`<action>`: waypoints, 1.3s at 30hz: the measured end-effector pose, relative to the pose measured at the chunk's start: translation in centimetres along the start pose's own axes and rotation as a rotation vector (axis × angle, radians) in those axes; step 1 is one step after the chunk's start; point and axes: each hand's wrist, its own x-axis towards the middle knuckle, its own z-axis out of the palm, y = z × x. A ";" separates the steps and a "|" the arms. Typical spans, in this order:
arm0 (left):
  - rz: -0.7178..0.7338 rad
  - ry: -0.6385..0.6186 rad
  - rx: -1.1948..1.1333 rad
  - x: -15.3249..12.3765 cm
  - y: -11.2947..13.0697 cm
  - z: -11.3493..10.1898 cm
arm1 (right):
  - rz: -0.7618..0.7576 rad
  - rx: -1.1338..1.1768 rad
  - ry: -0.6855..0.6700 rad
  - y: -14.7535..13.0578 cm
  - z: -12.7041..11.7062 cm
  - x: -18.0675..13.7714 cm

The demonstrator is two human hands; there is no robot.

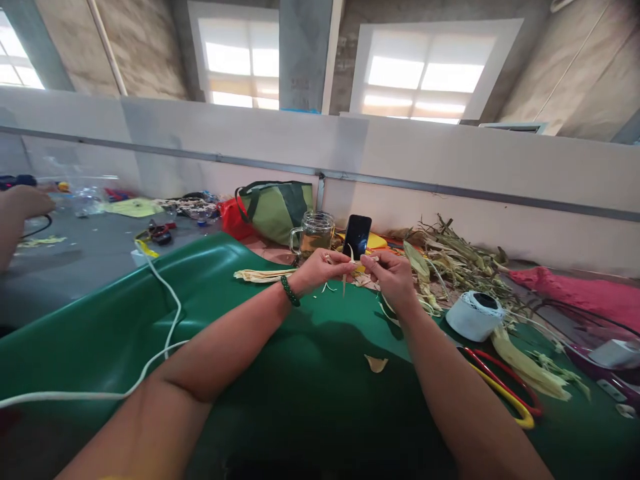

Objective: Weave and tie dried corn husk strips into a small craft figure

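Note:
My left hand [325, 267] and my right hand [393, 272] meet over the green table cover [225, 320], both pinching a thin pale strip of dried corn husk [351, 261] between the fingertips. A dark green bead bracelet [289, 291] circles my left wrist. More flat husk strips [260, 274] lie just left of my left hand. A small husk scrap [376, 363] rests on the cover between my forearms.
A glass mug [314, 233], a black phone [357, 236] and a green bag [273, 208] stand behind the hands. A husk pile [455, 257], white tape roll [475, 315] and red-yellow scissors [505, 390] lie right. A white cable [165, 313] crosses left. Another person's hand [20, 203] is far left.

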 end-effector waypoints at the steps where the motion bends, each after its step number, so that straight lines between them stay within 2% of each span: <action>1: 0.005 -0.001 -0.005 0.0 0.0 0.0 | 0.018 0.025 0.013 0.1 -0.1 0.1; 8: -0.140 0.055 -0.258 0.4 -0.5 -0.6 | 0.125 0.075 0.019 0.9 -0.5 0.9; 11: -0.107 0.102 -0.316 0.5 -0.6 -0.6 | 0.122 -0.037 -0.144 0.7 -0.3 0.7; 14: -0.086 0.153 -0.281 0.4 -0.4 -0.4 | 0.037 -0.199 -0.311 0.4 0.1 0.4; 17: -0.059 0.170 -0.235 0.3 -0.2 -0.4 | -0.016 -0.216 -0.385 0.2 0.2 0.4; 25: -0.106 0.182 -0.190 0.4 -0.2 -0.9 | 0.000 -0.232 -0.544 -0.4 -1.7 0.6; 28: -0.114 0.117 -0.174 0.3 -0.1 -1.1 | 0.047 -0.209 -0.473 0.2 -1.8 0.7; 33: -0.132 -0.066 -0.069 0.0 0.1 -1.1 | -0.008 -0.117 -0.206 1.0 -0.7 0.7; 39: -0.037 -0.123 0.076 0.0 -0.3 -1.0 | -0.087 -0.159 -0.180 0.0 -0.3 0.1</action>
